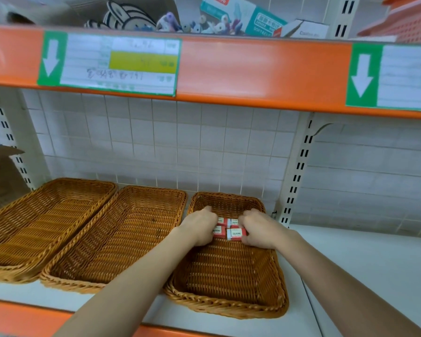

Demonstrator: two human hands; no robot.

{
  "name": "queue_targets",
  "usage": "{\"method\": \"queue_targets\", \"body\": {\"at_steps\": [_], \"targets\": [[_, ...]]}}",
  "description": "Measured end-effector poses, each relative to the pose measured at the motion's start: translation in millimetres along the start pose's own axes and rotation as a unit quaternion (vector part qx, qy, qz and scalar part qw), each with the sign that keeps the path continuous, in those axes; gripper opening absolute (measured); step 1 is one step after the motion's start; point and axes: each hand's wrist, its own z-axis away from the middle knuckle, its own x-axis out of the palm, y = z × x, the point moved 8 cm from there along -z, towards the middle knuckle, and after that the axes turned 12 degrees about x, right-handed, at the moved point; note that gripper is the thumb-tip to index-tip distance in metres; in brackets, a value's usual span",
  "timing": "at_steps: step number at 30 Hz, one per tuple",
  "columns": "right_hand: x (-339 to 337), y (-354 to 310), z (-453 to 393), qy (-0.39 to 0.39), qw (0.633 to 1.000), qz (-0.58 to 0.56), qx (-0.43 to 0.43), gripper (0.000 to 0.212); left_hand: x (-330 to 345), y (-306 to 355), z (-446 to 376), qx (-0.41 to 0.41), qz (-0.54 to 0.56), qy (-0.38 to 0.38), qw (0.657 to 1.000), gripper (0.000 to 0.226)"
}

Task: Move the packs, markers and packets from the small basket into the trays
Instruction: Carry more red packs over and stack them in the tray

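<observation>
Both hands are down in the right-hand tray (229, 305), fingers curled round a cluster of small red-and-white packs (230, 230): left hand (201, 226) grips the left side, right hand (255, 229) the right. Packs sit mid-tray, toward the back wall. Looks like the placing step: packs being set down and squared up. Next move likely calls for letting go and pulling clear without scattering them. The two trays (88, 229) to the left look empty. The small basket isn't in view.

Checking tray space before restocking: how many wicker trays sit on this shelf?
3, side by side: left tray, middle tray, and right tray, where both hands work on small red-and-white packs. None seems hidden.
</observation>
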Motion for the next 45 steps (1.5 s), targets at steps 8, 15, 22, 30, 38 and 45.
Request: {"method": "queue_targets", "body": {"at_steps": [8, 15, 22, 30, 38, 45], "targets": [[1, -1, -7, 0.058, 0.996, -0.006, 0.063, 0.039, 2, -1, -6, -0.009, 0.007, 0.014, 1.0, 0.032], [6, -2, -4, 0.077, 0.995, 0.017, 0.059, 0.037, 4, 1, -6, -0.001, 0.018, 0.021, 1.0, 0.041], [2, -4, 0, 0.083, 0.995, 0.004, 0.055, 0.032, 0, 3, -2, -0.002, 0.024, 0.036, 0.999, 0.041], [1, -8, 2, 0.072, 0.996, 0.027, 0.051, 0.019, -6, 7, 0, 0.008, -0.003, 0.055, 0.998, 0.027], [4, -12, 9, 0.014, 0.995, 0.07, 0.063, 0.03, 1, 16, 2, 0.029, -0.018, 0.011, 0.999, 0.031], [12, -9, 37, 0.004, 0.994, 0.074, 0.08, 0.048, 2, 38, 16, 0.023, -0.132, -0.057, 0.989, 0.045]]}}
